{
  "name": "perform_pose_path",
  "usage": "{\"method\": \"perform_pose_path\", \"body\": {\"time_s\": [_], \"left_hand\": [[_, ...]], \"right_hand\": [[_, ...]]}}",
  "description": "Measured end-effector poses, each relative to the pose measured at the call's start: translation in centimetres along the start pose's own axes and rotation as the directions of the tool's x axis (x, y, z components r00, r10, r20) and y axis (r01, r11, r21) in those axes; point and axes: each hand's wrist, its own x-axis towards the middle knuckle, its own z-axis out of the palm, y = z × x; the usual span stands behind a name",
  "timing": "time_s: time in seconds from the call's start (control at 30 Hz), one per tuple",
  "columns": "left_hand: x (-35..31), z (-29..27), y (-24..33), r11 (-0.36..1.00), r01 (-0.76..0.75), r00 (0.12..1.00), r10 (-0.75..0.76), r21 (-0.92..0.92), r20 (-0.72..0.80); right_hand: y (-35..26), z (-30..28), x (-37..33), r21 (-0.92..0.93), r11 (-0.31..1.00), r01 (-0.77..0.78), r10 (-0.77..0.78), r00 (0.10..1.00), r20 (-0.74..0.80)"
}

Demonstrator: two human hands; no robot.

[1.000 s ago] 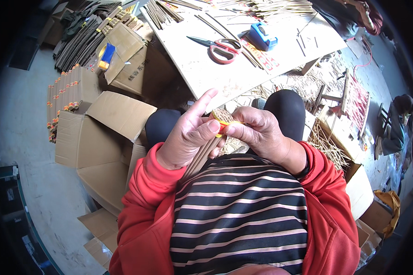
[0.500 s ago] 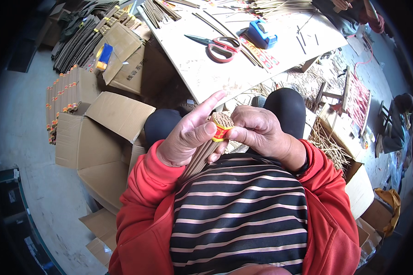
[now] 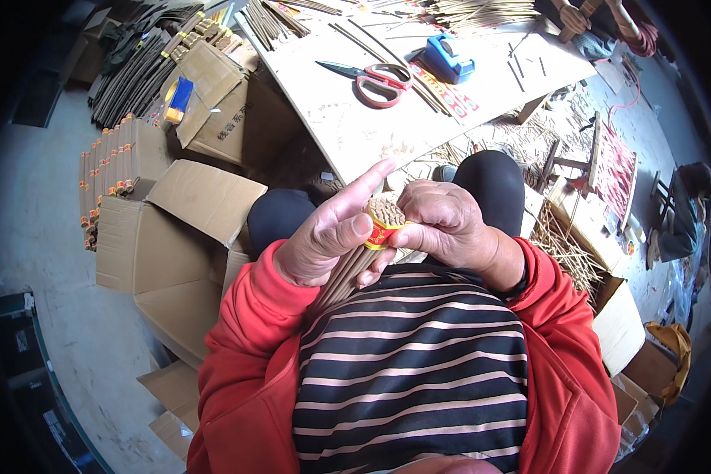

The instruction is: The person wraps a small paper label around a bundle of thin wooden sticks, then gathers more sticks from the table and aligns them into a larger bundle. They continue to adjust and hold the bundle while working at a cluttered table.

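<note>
In front of my chest a bundle of brown incense sticks [image 3: 341, 278] leans at a slant, its ends facing up and away from me. Around its upper part runs a red paper band [image 3: 381, 234] with yellow edges. My left hand [image 3: 324, 241] is closed about the bundle, its thumb at the band's left side and its index finger stretched out. Some of its fingertips show below the band. At the band's right edge, the thumb and curled fingers of my right hand [image 3: 449, 223] pinch the paper against the sticks.
Scissors [image 3: 378, 82], a blue tape dispenser [image 3: 449, 60] and loose sticks lie on the white table [image 3: 336, 130] ahead. Left are an open cardboard box [image 3: 170, 245] and banded bundles [image 3: 107, 170]. Sticks litter the right side near a stool [image 3: 612, 170]. A co-worker's hands [image 3: 577, 20] show far right.
The bundle and both my hands have shifted only slightly, with the grip kept. At the far right the co-worker's hands now hold a brown piece.
</note>
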Motion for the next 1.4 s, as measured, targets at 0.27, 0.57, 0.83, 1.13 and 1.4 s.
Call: {"method": "perform_pose_path", "body": {"time_s": [0.27,0.57,0.83,1.13,1.4], "left_hand": [[-0.2,0.0,-0.2,0.998,0.037,0.997,-0.033,-0.048,0.073],[0.7,-0.7,-1.5,0.963,0.048,0.986,-0.002,-0.267,0.169],[1.6,-0.4,-0.2,0.992,-0.089,0.996,0.090,0.086,-0.004],[2.7,5.5,4.2,0.889,-0.285,0.949,0.313,0.359,-0.022],[6.4,6.2,5.7,0.774,-0.575,0.818,0.548,0.266,0.174]], "right_hand": [[-0.1,-0.2,-0.1,0.021,1.000,-0.020,0.019,0.999,0.045],[-0.3,-0.8,0.5,0.186,0.972,-0.143,0.115,0.981,0.153],[-1.6,-0.6,-0.1,0.480,0.741,-0.470,0.503,0.861,0.067],[-6.4,-3.9,4.9,0.367,0.874,-0.319,0.388,0.912,-0.131],[-8.7,-6.6,8.5,0.163,0.916,-0.366,0.394,0.895,-0.210]]}}
